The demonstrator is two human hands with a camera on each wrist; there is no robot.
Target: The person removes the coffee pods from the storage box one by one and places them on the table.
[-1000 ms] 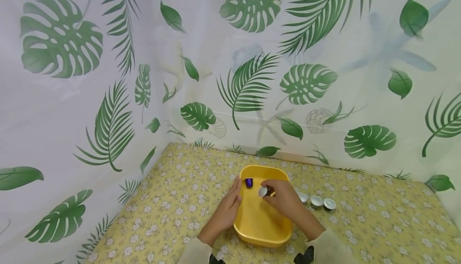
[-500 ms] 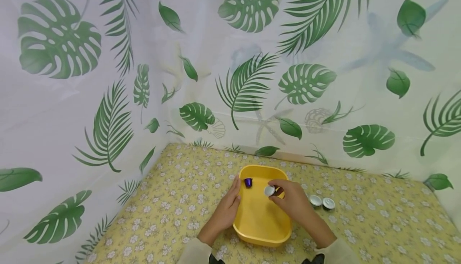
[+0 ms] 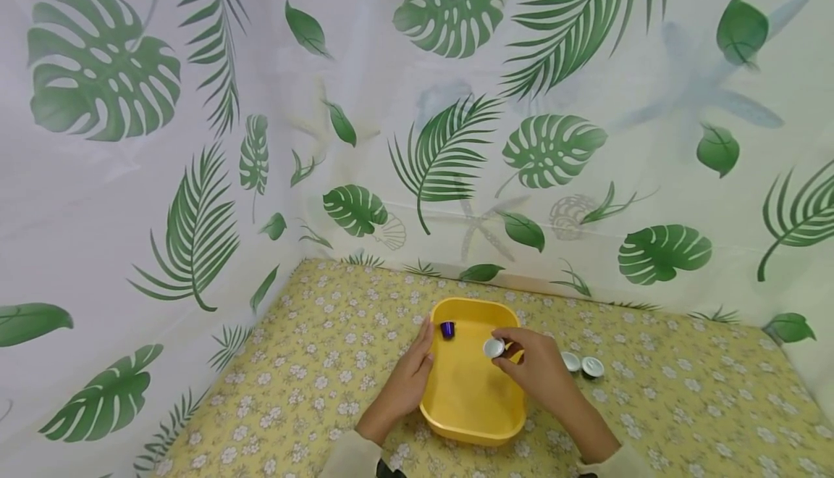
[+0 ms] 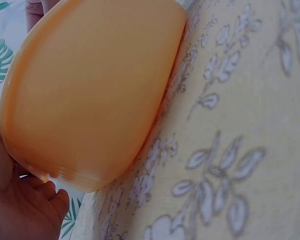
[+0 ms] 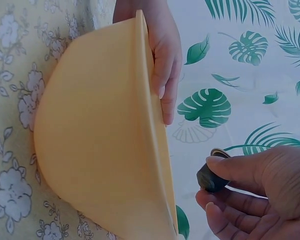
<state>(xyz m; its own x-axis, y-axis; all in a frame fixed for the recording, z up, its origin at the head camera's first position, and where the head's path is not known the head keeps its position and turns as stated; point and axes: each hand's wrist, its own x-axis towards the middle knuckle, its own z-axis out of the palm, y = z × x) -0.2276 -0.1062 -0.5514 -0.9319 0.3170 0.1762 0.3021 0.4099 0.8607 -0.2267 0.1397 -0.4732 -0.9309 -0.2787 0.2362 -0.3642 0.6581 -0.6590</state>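
Observation:
In the head view, my right hand point(image 3: 539, 363) pinches a coffee capsule point(image 3: 493, 348) between thumb and fingers over the right side of a yellow plastic basin point(image 3: 465, 402). The capsule's pale lid faces the camera there, while the right wrist view shows its dark body point(image 5: 212, 179). My left hand point(image 3: 407, 375) grips the basin's left side, its thumb at the rim and its fingers against the outer wall. Inside the basin, near the far left corner, lies a shiny purple capsule point(image 3: 447, 330).
Two capsules point(image 3: 592, 367) with pale lids stand on the flowered yellow cloth point(image 3: 658, 398) right of the basin, one partly behind my right hand. White leaf-printed sheets point(image 3: 365, 101) rise behind and to the left.
My right hand has moved right with the capsule, towards the basin's right side. One of the capsules on the cloth has passed out of sight behind that hand. My left hand stays put.

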